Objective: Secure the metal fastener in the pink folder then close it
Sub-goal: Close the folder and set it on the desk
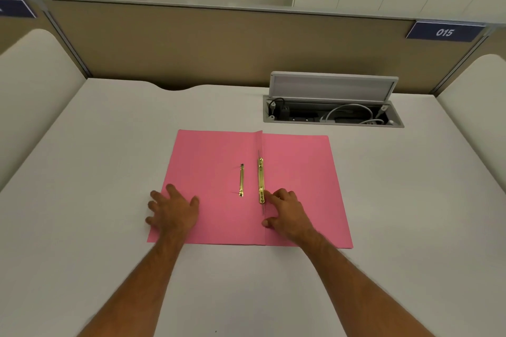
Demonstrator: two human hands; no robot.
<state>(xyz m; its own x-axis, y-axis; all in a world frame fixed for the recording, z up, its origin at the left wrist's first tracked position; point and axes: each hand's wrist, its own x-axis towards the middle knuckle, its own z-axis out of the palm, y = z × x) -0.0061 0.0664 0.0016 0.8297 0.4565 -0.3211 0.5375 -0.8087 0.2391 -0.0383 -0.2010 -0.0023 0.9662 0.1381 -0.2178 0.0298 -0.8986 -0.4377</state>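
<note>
A: So the pink folder [295, 172] lies open flat on the white worktop [109, 145], its near corners hidden under the hands.

B: Grip? Left hand [174, 212] is spread flat on the left flap, holding nothing. Right hand [286, 213] is loosely curled, fingertips touching the near end of the metal fastener [261, 180] by the fold.

A pink folder [219, 186] is laid open on a white desk [109, 145]. Its left flap is pressed flat by the left hand [175, 210]. The fastener [261, 180] at the fold is touched by the right hand [284, 213]; a shorter strip [241, 180] lies beside it.
</note>
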